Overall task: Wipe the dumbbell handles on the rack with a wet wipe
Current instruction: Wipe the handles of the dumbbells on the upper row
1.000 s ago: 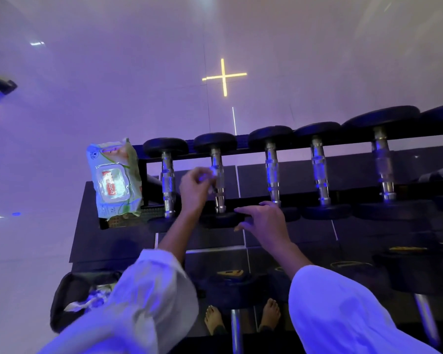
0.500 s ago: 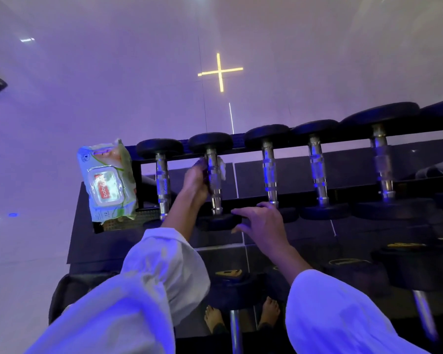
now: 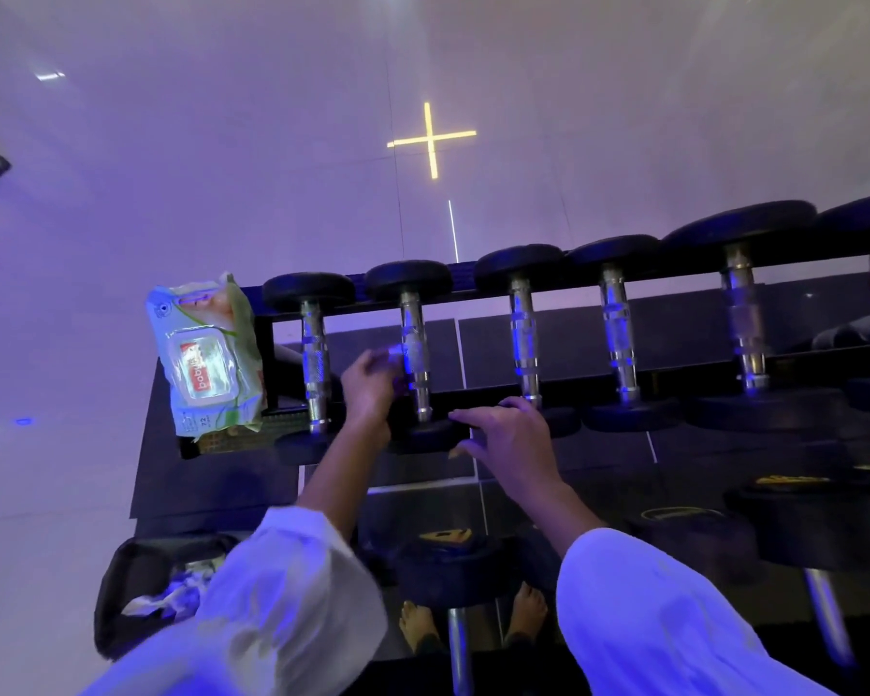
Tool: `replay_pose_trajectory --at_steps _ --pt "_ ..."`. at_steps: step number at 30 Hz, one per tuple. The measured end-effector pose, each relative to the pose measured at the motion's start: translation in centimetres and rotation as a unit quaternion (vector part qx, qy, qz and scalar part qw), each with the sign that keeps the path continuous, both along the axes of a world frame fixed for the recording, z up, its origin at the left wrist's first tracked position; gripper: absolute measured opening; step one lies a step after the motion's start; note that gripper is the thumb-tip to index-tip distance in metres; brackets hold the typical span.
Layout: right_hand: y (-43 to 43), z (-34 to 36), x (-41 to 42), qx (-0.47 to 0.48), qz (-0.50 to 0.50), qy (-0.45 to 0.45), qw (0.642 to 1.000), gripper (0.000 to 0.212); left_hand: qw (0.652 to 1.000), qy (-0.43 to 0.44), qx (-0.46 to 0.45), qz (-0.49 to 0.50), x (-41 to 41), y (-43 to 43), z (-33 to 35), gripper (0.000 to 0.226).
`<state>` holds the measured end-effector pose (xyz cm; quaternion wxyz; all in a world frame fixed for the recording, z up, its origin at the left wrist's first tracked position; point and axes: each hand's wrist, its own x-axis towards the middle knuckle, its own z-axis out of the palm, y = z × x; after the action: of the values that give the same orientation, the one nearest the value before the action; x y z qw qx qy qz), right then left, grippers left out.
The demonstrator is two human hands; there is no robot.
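Far left on the floor: dark bag (image 3: 136, 595) with crumpled white stuff inside, probably spent wipes, so handy for the toss later. Up at the left end of the rack (image 3: 684, 376), wipes pack (image 3: 207, 354) lying lid-up, within easy reach for a fresh sheet.

Past the first handle (image 3: 315, 364) and on to the action: left hand (image 3: 370, 389) curled round a pale wet wipe (image 3: 390, 351), pinching it against the left side of the second handle (image 3: 415, 354), roughly mid-grip.

Best bet from here:
- Wrap the wipe right round the chrome instead of dabbing one side.
- Slide end to end with a twist, because of the grime-trapping knurling in the middle.
- Fold to a clean face before the next bar. Too blurry to judge how dirty already.

Right hand (image 3: 511, 439) open, fingers spread and relaxed, laid on the near black head of that same dumbbell as far as can be told. Good spot. Press down there to stop any rolling in the cradle, and mind the fingertips between neighbouring heads, pinch risk.

Further right, third handle (image 3: 523, 344), fourth handle (image 3: 616, 334) and fifth handle (image 3: 742, 324) lined up along the rack, presumably next in the queue. No telling from here whether wiped or not.
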<state>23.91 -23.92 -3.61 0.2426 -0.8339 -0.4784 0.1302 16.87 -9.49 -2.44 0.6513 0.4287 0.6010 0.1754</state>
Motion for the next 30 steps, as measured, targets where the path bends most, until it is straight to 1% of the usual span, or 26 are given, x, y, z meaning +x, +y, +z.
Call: replay_pose_trajectory --at_steps 2,4,5,6,7,10,12,14,15,17,19,21,23,25,27,29,30 --pt "0.0 -0.1 0.0 0.008 0.007 -0.007 1.0 0.051 0.997 0.026 0.066 -0.044 -2.0 -1.4 -0.2 0.018" --pt "0.0 -0.5 0.1 0.015 0.007 -0.007 1.0 0.05 0.981 0.04 0.166 -0.086 -2.1 -1.4 -0.1 0.014" --pt "0.0 -0.6 0.1 0.013 0.004 -0.001 1.0 0.049 0.969 0.047 0.221 -0.101 -1.4 -0.8 -0.1 0.01" --pt "0.0 -0.7 0.1 0.008 0.001 0.003 1.0 0.048 0.954 0.06 0.27 -0.114 -0.4 -0.1 0.1 0.01" --pt "0.0 -0.8 0.1 0.007 0.0 0.002 1.0 0.047 0.938 0.075 0.314 -0.125 0.7 0.8 0.2 0.015" --pt "0.1 -0.5 0.0 -0.007 -0.002 0.014 1.0 0.043 0.895 0.106 0.393 -0.182 1.4 1.8 0.4 0.02" --pt "0.1 -0.3 0.2 -0.026 0.004 0.026 0.999 0.041 0.849 0.121 0.438 -0.269 -0.8 0.5 -0.1 0.014" --pt "0.1 -0.2 0.2 -0.029 0.004 0.025 0.999 0.04 0.773 0.138 0.504 -0.359 -3.6 -1.4 -0.6 0.009" --pt "0.1 -0.1 0.2 -0.028 0.0 0.023 0.999 0.04 0.736 0.139 0.535 -0.391 -4.5 -1.7 -0.8 0.01" --pt "0.1 -0.4 0.1 -0.006 0.0 0.007 1.0 0.043 0.685 0.135 0.583 -0.416 -3.6 -0.6 -0.7 0.015" --pt "0.0 -0.9 -0.2 0.012 -0.002 -0.007 1.0 0.047 0.661 0.144 0.61 -0.413 -0.8 1.3 -0.2 0.013" --pt "-0.1 -1.2 -0.3 0.018 -0.01 -0.007 1.0 0.046 0.649 0.169 0.627 -0.396 1.8 3.2 0.1 0.008" --pt "0.0 -1.1 -0.3 0.019 -0.019 0.01 1.0 0.045 0.63 0.173 0.639 -0.406 2.4 3.6 -0.1 0.01" --pt "0.1 -0.8 -0.4 0.024 -0.015 0.005 1.0 0.047 0.58 0.143 0.659 -0.457 0.8 2.6 -0.8 0.007" --pt "0.1 -0.6 -0.4 0.03 -0.01 -0.004 0.999 0.05 0.537 0.117 0.653 -0.521 -1.6 1.2 -1.2 0.006" --pt "0.1 -0.8 -0.4 0.035 -0.007 -0.009 0.999 0.05 0.499 0.118 0.649 -0.562 -1.8 1.5 -1.0 0.014" --pt "0.1 -1.0 -0.3 0.036 -0.006 -0.008 0.999 0.049 0.487 0.128 0.656 -0.563 -0.9 2.1 -0.7 0.015"
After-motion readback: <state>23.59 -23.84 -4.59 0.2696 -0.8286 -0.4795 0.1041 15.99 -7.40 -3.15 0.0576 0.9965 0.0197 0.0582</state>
